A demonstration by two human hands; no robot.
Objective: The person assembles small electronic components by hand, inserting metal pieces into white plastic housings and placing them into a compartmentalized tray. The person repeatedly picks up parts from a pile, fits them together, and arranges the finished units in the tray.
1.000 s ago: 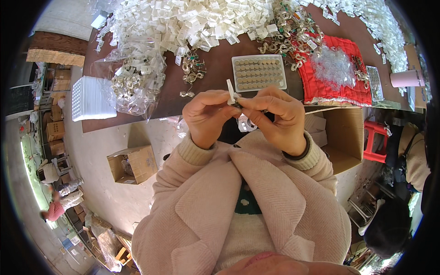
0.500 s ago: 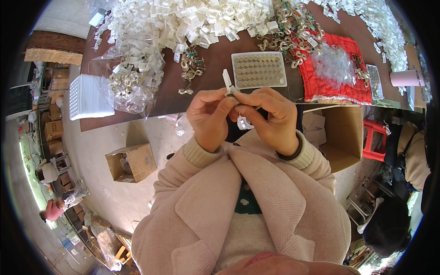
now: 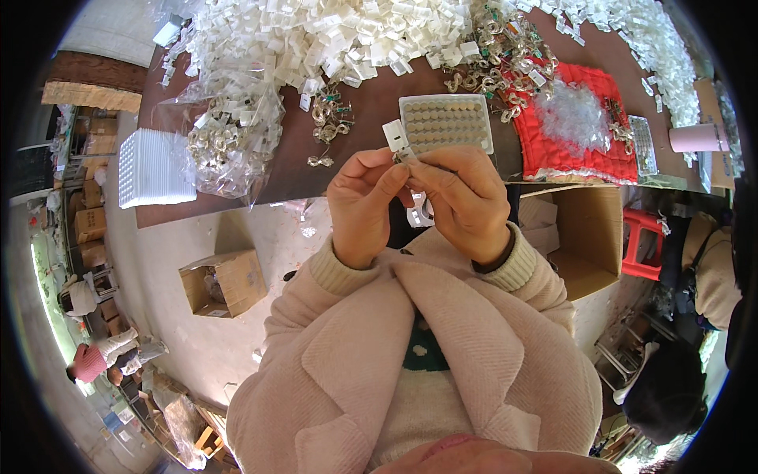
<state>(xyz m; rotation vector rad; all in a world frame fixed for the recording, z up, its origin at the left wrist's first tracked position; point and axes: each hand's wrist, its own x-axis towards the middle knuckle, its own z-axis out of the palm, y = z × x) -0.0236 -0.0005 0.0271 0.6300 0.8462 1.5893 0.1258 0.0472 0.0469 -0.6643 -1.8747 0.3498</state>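
Observation:
My left hand (image 3: 362,207) and my right hand (image 3: 466,204) meet at the table's near edge, fingers pinched together. Between the fingertips is a small white plastic case (image 3: 394,134) with a dark slot, its flat part sticking up beyond the fingers. Some clear and silvery bits sit at its lower end; the fingers partly hide them. Below the fingers hangs a pale looped piece (image 3: 420,210), which I cannot make out well. Just beyond my right hand lies a clear tray (image 3: 489,118) with rows of round button cells (image 3: 446,122).
White plastic cases (image 3: 339,39) are heaped along the far side. Coiled wire lights (image 3: 330,114) lie nearer. At left are a clear bag (image 3: 229,142) of parts and stacked white trays (image 3: 156,167). A red cloth (image 3: 545,154) lies right; a cardboard box (image 3: 588,237) stands below.
The white case has turned so its flat face with the slot shows, where before it was seen edge-on. My fingers have shifted slightly around it.

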